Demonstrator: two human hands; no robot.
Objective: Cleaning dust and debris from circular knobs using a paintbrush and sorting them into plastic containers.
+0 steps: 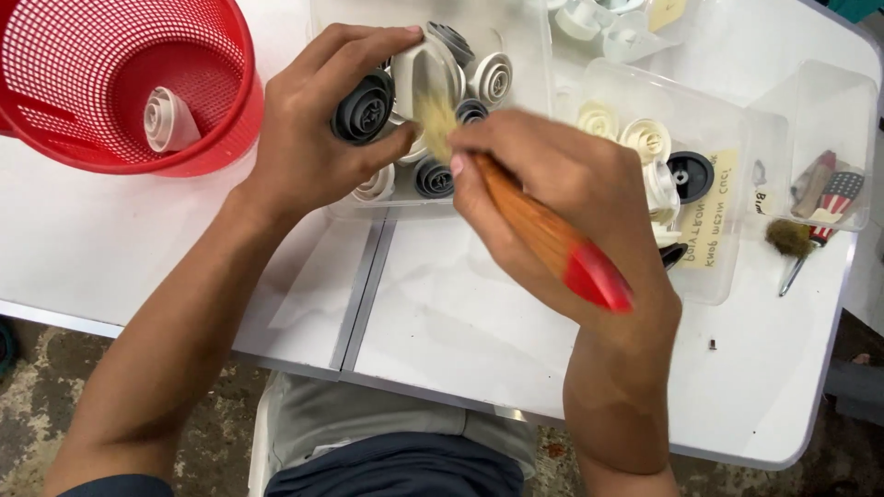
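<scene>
My left hand (318, 124) grips a pale round knob (422, 74) between thumb and fingers, held over a clear plastic bin (525, 64) of grey and white knobs. My right hand (562, 198) holds a paintbrush with an orange wooden handle and red end (552, 241). Its tan bristles (435, 124) touch the face of the held knob and look blurred from motion.
A red mesh basket (55, 138) at far left holds one white knob (166, 120). A second clear bin (714, 267) at right holds cream and black knobs and a yellow label. Farther right lie a screwdriver (815, 230) and a small brush on the white table (460, 331).
</scene>
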